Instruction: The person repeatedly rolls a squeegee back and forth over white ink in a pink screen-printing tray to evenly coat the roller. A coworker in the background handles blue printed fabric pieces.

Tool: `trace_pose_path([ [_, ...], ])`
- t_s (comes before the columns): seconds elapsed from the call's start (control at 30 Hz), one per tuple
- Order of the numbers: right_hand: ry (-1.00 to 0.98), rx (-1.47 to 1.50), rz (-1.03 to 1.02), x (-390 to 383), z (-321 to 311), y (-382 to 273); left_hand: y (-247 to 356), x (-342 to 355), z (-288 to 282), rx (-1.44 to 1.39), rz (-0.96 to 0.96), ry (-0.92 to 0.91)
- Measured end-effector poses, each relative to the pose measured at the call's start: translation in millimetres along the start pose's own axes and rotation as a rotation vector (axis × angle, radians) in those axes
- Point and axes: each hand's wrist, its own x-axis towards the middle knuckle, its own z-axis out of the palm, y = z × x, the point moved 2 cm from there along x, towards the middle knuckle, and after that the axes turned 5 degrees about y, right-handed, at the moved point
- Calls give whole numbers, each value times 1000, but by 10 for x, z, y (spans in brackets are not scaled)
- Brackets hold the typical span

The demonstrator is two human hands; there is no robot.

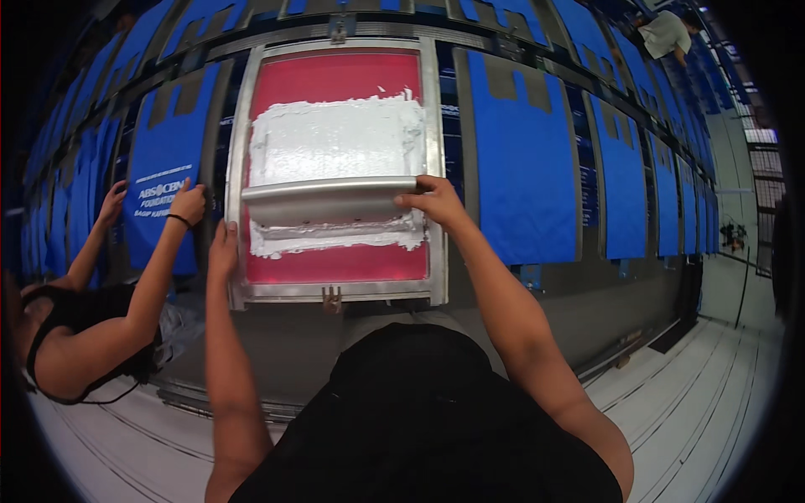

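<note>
In front of me lies a silk-screen frame (pixel 433 126) with silver metal rails around a red mesh (pixel 335 75). White ink (pixel 335 138) covers the middle of the mesh, with ragged ridges at its edges. A wide metal squeegee (pixel 327 203) lies across the ink in the lower half. My right hand (pixel 436 201) pinches the squeegee's right end, thumb on its near face. At the frame's left rail, low down, my left hand (pixel 222 249) grips the outer edge; part of its fingers is hidden.
Blue cut bag pieces (pixel 524 168) lie on grey boards in rows to both sides and beyond. At left, a co-worker's hands (pixel 186 204) hold a blue piece with white print (pixel 155 222). Another person (pixel 667 33) stands far right. White floor (pixel 679 411) shows at lower right.
</note>
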Motion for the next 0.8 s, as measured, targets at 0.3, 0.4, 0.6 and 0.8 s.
trace_pose_path([
  [0.3, 78, -1, 44, -298, -716, 138, 607, -388, 272, -369, -45, -70],
  [0.4, 160, -71, 61, -791, -2078, -25, 1345, -1158, 1089, -442, -21, -120],
  [0.6, 244, 0, 69, -1160, -3742, 534, 2601, -1995, 2286, -640, 40, -159],
  [0.8, 170, 26, 83, -1002, -4000, 793, 2629, -2173, 2423, -592, -3, -114],
])
